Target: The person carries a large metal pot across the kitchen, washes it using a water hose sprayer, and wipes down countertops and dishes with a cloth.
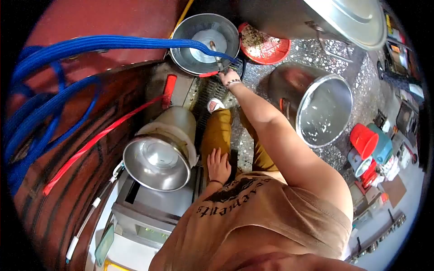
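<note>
My right hand (229, 77) reaches forward to the near rim of a round metal pail (178, 43) with a pale bottom. Its fingers are closed around a metal hose nozzle (217, 56) that points over the pail. A thick blue hose (131, 42) crosses from the left and ends by this hand; the exact join is hidden. My left hand (219, 166) lies flat on my thigh with its fingers apart, holding nothing. Left of it, a shiny metal bowl (158, 165) tilts toward me on a whitish bucket (174, 124).
A large metal pot (282, 90) lies tilted on the wet speckled floor at right. Behind it are a red basin (280, 45) with debris and a big lidded pot (289, 18). A red tube (104, 131) runs along the left. Red and teal buckets (364, 139) stand far right.
</note>
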Tool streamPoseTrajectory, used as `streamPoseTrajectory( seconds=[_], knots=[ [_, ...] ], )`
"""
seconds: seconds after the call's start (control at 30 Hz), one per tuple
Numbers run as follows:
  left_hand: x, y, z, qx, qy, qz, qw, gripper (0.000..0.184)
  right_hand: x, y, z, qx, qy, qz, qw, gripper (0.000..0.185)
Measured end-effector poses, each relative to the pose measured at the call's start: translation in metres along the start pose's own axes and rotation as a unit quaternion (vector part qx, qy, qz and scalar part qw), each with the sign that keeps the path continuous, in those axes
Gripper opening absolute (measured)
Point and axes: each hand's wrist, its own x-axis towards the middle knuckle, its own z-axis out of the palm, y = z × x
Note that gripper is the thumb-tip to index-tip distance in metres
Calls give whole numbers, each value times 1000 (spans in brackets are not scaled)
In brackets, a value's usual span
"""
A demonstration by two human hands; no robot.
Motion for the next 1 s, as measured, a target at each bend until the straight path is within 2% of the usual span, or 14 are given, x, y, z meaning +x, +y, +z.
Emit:
streamPoseTrajectory(
  seconds=[0.1, 0.17, 0.2, 0.3, 0.37, 0.5, 0.6, 0.67, 0.7, 0.73, 0.87, 0.93, 0.97, 1.0],
  knots=[
    [6, 8, 5, 4, 24, 3, 1000, 30, 28, -7, 17, -20, -20, 22, 999, 67],
    [10, 7, 17, 14, 44, 15, 999, 28, 47, -2, 28, -29, -89, 54, 994, 61],
    [9, 7, 22, 13, 60, 17, 998, 27, 51, 0, 33, -73, -57, 9, 996, 52],
    [4, 14, 24, 12, 74, 17, 997, 26, 45, 3, 24, -71, -50, 30, 996, 47],
    [5, 18, 23, 15, 65, 4, 998, 25, 36, 13, 16, -82, -25, -50, 995, 41],
    [-3, 31, 14, 15, 40, -13, 999, 28, -28, 32, -23, -139, -83, -128, 979, 39],
    [-5, 30, 19, -39, 5, -51, 998, 46, -95, 49, -60, -147, -126, -177, 965, 38],
    [5, 30, 18, -244, 8, -158, 957, 50, -150, 55, -94, -117, -86, -262, 954, 35],
    [20, 32, 11, -334, 76, -158, 926, 50, -170, 62, -109, -10, -87, -317, 944, 38],
    [35, 31, 0, -419, 141, -156, 883, 50, -194, 58, -131, 50, -103, -285, 952, 36],
    [100, 90, -160, -463, 246, -17, 851, 42, -261, 79, -169, 227, -38, -203, 952, 33],
    [135, 108, -227, -337, 322, 96, 879, 42, -284, 72, -203, 237, -1, -216, 947, 30],
    [145, 120, -270, -183, 359, 172, 899, 42, -301, 66, -219, 257, 11, -217, 941, 28],
    [160, 127, -302, -86, 411, 219, 881, 43, -316, 59, -234, 285, -3, -212, 935, 25]
  ],
)
